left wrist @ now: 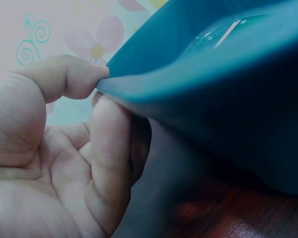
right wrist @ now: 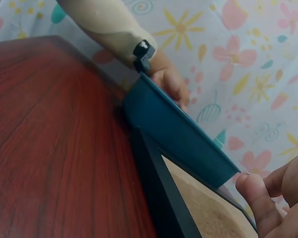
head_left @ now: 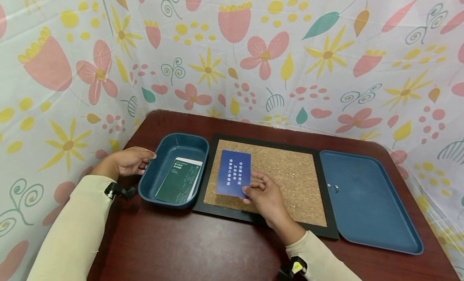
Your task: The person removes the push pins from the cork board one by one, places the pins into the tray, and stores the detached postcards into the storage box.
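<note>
My left hand (head_left: pixel 132 161) pinches the left rim of a deep blue plastic tub (head_left: pixel 172 142) between thumb and fingers; the left wrist view shows the thumb over the rim (left wrist: pixel 154 88). Inside the tub lie a dark green printed card (head_left: pixel 175 182) and a white edge beneath it. Over the left half of a black-framed cork board (head_left: pixel 290 172), my right hand (head_left: pixel 267 198) holds a blue card (head_left: pixel 233 170) with white characters by its lower right corner. In the right wrist view, my right hand (right wrist: pixel 280 201) shows at the edge, while the card is not discernible.
Right of the board lies a shallow blue tray (head_left: pixel 373 204), with a few small shiny bits (head_left: pixel 336 188) near its left edge. All stand on a dark red-brown wooden table (head_left: pixel 188 248). A flower-printed curtain (head_left: pixel 232 71) hangs behind and along the sides.
</note>
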`<state>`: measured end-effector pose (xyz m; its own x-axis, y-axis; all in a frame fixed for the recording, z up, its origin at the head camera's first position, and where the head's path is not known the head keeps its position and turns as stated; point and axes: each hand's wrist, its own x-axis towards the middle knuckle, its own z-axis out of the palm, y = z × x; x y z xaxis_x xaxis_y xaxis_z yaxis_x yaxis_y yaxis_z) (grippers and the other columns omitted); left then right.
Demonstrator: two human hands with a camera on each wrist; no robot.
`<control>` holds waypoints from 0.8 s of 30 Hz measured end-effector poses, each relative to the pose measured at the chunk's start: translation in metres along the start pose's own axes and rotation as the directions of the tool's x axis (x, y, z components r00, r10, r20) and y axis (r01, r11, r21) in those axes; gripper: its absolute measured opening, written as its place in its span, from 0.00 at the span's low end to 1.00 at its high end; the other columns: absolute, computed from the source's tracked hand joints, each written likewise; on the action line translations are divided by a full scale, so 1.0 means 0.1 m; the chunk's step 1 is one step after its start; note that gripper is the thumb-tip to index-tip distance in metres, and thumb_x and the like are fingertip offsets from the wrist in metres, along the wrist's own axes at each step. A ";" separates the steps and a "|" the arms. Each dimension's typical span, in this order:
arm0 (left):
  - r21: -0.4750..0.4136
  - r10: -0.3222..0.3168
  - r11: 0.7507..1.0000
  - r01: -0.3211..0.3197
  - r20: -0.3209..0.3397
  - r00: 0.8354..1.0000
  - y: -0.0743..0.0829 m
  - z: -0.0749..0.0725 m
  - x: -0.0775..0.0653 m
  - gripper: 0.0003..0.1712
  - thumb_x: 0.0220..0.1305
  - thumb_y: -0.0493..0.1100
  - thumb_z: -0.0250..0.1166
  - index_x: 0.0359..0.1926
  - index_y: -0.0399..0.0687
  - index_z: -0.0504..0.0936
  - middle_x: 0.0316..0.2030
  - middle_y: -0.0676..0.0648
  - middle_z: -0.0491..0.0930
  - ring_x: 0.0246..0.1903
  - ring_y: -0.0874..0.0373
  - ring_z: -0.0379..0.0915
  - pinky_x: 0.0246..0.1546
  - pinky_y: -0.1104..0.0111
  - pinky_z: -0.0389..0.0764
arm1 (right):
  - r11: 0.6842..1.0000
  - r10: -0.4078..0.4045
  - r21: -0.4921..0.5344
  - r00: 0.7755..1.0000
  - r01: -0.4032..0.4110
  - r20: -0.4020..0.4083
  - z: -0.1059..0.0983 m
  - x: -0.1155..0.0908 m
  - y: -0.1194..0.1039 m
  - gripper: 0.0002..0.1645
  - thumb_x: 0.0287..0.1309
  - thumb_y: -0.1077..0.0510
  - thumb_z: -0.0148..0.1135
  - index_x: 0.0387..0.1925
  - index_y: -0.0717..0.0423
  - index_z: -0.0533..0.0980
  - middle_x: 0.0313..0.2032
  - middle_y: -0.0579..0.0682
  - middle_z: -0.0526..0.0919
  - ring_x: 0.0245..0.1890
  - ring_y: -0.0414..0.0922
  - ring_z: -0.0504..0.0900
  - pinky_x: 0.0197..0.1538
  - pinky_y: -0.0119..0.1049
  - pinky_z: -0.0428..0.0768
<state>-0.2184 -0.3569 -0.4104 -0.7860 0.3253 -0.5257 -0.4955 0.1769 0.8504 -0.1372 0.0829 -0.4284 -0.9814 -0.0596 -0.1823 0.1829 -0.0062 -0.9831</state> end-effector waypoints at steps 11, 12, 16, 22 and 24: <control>0.003 0.002 1.000 -0.002 0.006 1.000 -0.01 0.00 0.01 0.08 0.80 0.42 0.53 0.49 0.40 0.71 0.36 0.47 0.82 0.33 0.58 0.81 0.30 0.71 0.83 | 1.000 0.005 0.004 1.000 -0.005 0.001 0.08 -0.01 0.02 0.35 0.57 0.76 0.68 0.66 0.63 0.71 0.40 0.62 0.82 0.31 0.47 0.86 0.33 0.38 0.87; 0.004 0.003 1.000 -0.003 0.006 1.000 -0.01 0.00 0.01 0.09 0.80 0.42 0.53 0.50 0.39 0.70 0.36 0.47 0.82 0.33 0.58 0.81 0.30 0.71 0.83 | 1.000 0.008 0.003 1.000 -0.008 0.002 0.09 -0.01 0.02 0.35 0.57 0.76 0.68 0.66 0.62 0.71 0.40 0.62 0.82 0.31 0.47 0.86 0.33 0.38 0.87; 0.005 0.003 1.000 -0.003 0.010 1.000 -0.01 -0.01 0.01 0.10 0.79 0.42 0.53 0.51 0.39 0.70 0.37 0.47 0.82 0.33 0.58 0.81 0.31 0.71 0.83 | 1.000 0.006 0.000 1.000 -0.006 0.012 0.12 -0.01 0.01 0.35 0.57 0.75 0.69 0.66 0.62 0.71 0.40 0.62 0.83 0.30 0.47 0.87 0.34 0.38 0.88; 0.003 0.002 1.000 -0.002 0.011 1.000 -0.01 -0.02 0.01 0.09 0.80 0.41 0.53 0.51 0.39 0.69 0.37 0.47 0.82 0.33 0.58 0.81 0.31 0.71 0.83 | 1.000 -0.007 0.011 1.000 0.007 0.027 0.18 -0.01 0.00 0.35 0.58 0.75 0.68 0.66 0.64 0.70 0.41 0.63 0.83 0.30 0.47 0.87 0.34 0.38 0.87; 0.003 0.003 1.000 -0.003 0.010 1.000 -0.01 -0.02 0.01 0.09 0.80 0.41 0.53 0.51 0.39 0.69 0.37 0.47 0.82 0.33 0.58 0.81 0.31 0.70 0.83 | 1.000 -0.012 0.015 0.999 0.012 0.035 0.20 -0.01 0.00 0.35 0.58 0.75 0.68 0.66 0.65 0.70 0.41 0.64 0.83 0.30 0.47 0.87 0.34 0.38 0.88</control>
<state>-0.2192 -0.3585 -0.4122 -0.7835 0.3354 -0.5230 -0.4921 0.1790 0.8520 -0.1346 0.0628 -0.4277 -0.9810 -0.0944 -0.1693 0.1721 -0.0221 -0.9848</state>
